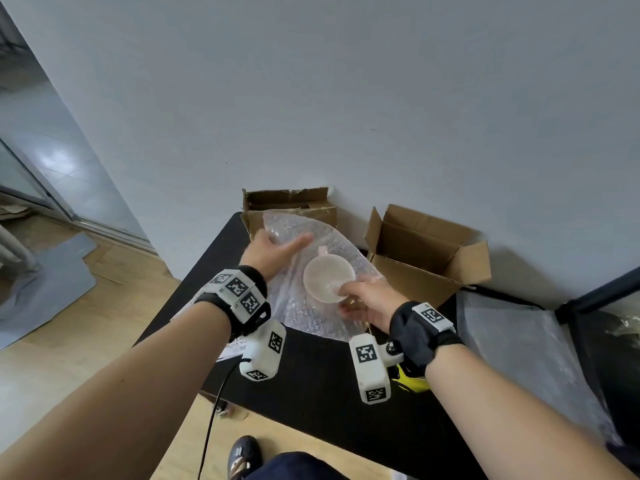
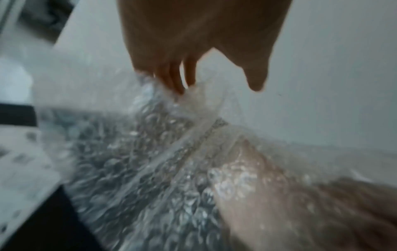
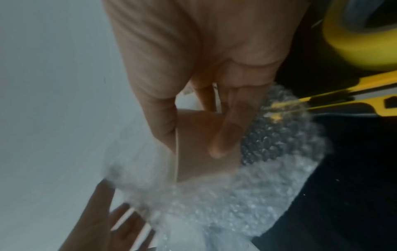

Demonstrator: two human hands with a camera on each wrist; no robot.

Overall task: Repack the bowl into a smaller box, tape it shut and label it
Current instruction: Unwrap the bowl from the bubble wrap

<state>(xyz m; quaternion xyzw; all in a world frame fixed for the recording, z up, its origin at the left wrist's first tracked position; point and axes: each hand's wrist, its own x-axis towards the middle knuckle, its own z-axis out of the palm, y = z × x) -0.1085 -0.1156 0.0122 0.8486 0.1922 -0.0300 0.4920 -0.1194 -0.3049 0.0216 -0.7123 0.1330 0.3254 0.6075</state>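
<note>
Pale and probably brittle, the bowl sat on bubble wrap above the table, its near rim pinched by the right hand while the left hand gripped the wrap's far-left edge; cradling beneath seemed safer.

A black table carries two open cardboard boxes, yellow tape and a paper sheet.

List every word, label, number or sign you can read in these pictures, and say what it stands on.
No readable words or numbers anywhere.
White paper sheet on the black table: red and dark print, too blurred to read.
Wrist-camera blocks: black-and-white square marker patterns, not text.
Cardboard boxes: no visible print.
</note>
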